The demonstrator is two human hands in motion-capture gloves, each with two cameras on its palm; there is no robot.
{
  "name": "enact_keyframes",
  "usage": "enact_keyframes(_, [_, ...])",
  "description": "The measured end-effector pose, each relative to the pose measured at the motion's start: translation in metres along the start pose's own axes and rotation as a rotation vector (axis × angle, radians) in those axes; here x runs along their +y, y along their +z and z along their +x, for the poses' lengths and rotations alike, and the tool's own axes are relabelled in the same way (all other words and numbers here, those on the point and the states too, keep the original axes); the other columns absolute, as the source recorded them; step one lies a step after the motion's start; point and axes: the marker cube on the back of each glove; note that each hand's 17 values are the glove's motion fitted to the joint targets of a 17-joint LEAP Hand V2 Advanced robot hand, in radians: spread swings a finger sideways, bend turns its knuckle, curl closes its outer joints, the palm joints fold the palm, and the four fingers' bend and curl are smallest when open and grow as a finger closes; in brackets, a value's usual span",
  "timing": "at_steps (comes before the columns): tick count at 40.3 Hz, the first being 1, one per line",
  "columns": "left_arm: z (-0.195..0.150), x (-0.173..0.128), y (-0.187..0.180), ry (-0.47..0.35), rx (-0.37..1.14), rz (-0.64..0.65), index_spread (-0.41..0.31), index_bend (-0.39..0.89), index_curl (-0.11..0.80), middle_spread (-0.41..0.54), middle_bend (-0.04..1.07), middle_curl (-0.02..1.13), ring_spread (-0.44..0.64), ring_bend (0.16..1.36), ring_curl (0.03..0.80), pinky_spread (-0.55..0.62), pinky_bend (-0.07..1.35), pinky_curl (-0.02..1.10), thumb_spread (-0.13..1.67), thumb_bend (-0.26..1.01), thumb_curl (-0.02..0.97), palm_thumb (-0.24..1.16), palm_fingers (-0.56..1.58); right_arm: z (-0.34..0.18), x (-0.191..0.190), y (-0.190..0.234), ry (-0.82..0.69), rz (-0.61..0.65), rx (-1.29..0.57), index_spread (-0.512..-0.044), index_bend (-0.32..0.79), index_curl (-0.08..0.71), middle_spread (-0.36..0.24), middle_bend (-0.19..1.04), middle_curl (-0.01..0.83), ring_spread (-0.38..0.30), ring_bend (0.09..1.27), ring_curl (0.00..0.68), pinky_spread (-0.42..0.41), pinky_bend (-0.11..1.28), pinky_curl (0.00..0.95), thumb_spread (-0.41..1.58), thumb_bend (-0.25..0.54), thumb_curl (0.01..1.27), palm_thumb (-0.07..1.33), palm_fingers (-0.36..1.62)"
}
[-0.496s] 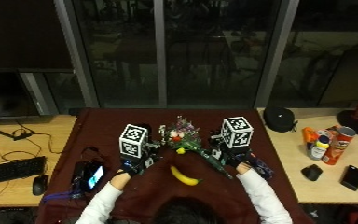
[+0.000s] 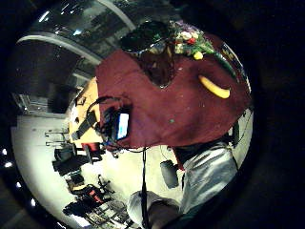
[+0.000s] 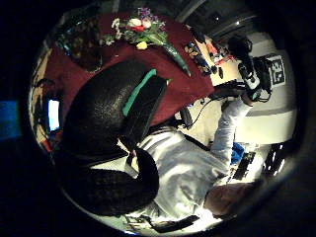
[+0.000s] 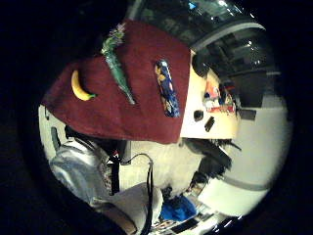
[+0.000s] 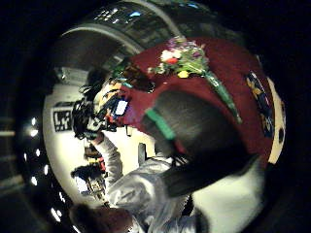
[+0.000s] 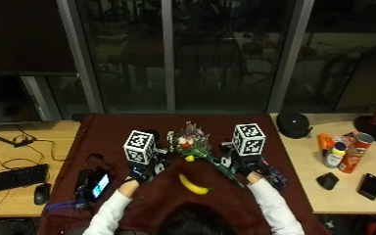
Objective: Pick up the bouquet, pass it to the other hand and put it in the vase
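Observation:
The bouquet [image 6: 189, 143], mixed flowers with a long green wrapped stem, lies on the dark red tablecloth [image 6: 109, 142] between my hands. It also shows in the palm views as the bouquet [image 2: 190, 43] [image 5: 184, 56] [image 4: 115, 54]. A dark glass vase [image 2: 159, 64] [image 3: 81, 44] stands upright beside the flower heads, on my left side. My left hand [image 6: 141, 171] hovers left of the bouquet and holds nothing. My right hand [image 6: 245, 169] hovers by the stem's end, fingers relaxed and empty. The gloved fingers [image 3: 108, 118] touch nothing.
A banana [image 6: 193, 184] lies near the table's front edge, between my forearms. A phone with a lit screen [image 6: 98, 185] sits front left, a blue patterned packet [image 6: 270, 174] front right. Cans [image 6: 344, 152], a black case [image 6: 295, 125] and a keyboard [image 6: 9, 177] occupy the side tables.

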Motion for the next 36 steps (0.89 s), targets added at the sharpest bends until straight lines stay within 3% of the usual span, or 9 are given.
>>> enact_keyframes(3, [0.005, -0.006, 0.003, 0.016, 0.036, 0.029, -0.011, 0.17, 0.248, 0.117, 0.19, 0.22, 0.22, 0.48, 0.214, 0.29, 0.26, 0.22, 1.07, 0.0, 0.159, 0.15, 0.37, 0.007, -0.001, 0.001, 0.061, 0.001, -0.001, -0.3, 0.0, 0.071, 0.02, 0.3, 0.246, 0.026, 0.71, 0.276, 0.135, 0.6, 0.274, 1.1, 0.084, 0.15, 0.29, 0.62])
enact_keyframes(9, [0.015, -0.014, 0.009, 0.041, 0.101, 0.046, -0.01, 0.17, 0.272, 0.109, 0.19, 0.24, 0.21, 0.48, 0.225, 0.3, 0.25, 0.23, 1.11, -0.02, 0.181, 0.15, 0.38, 0.03, -0.014, 0.005, 0.129, 0.014, -0.074, -0.229, 0.02, 0.064, 0.016, 0.33, 0.292, -0.022, 0.76, 0.331, 0.085, 0.68, 0.322, 1.11, 0.034, 0.17, 0.27, 0.67])
enact_keyframes(20, [0.027, -0.016, 0.009, 0.064, 0.129, 0.055, -0.018, 0.16, 0.301, 0.101, 0.18, 0.28, 0.21, 0.48, 0.241, 0.29, 0.23, 0.27, 1.13, -0.02, 0.211, 0.15, 0.38, 0.067, -0.061, 0.025, 0.235, -0.006, -0.206, -0.184, 0.04, 0.067, 0.023, 0.32, 0.337, -0.059, 0.77, 0.367, 0.052, 0.72, 0.354, 1.09, -0.019, 0.23, 0.3, 0.65])
enact_keyframes(28, [0.027, -0.019, 0.013, 0.062, 0.158, 0.066, -0.021, 0.17, 0.317, 0.099, 0.18, 0.29, 0.2, 0.47, 0.25, 0.29, 0.22, 0.28, 1.14, -0.02, 0.225, 0.14, 0.38, 0.079, -0.09, 0.089, 0.3, 0.013, -0.233, -0.169, 0.04, 0.066, 0.038, 0.31, 0.356, -0.057, 0.76, 0.378, 0.065, 0.74, 0.366, 1.05, -0.02, 0.26, 0.3, 0.61])
enact_keyframes(36, [0.026, -0.018, 0.019, 0.063, 0.149, 0.046, -0.022, 0.16, 0.328, 0.099, 0.18, 0.31, 0.2, 0.47, 0.257, 0.3, 0.21, 0.29, 1.14, -0.02, 0.236, 0.14, 0.38, 0.082, -0.095, 0.158, 0.323, -0.084, -0.256, -0.159, 0.03, 0.057, 0.043, 0.31, 0.374, -0.055, 0.77, 0.383, 0.068, 0.76, 0.369, 1.04, -0.011, 0.29, 0.35, 0.59])
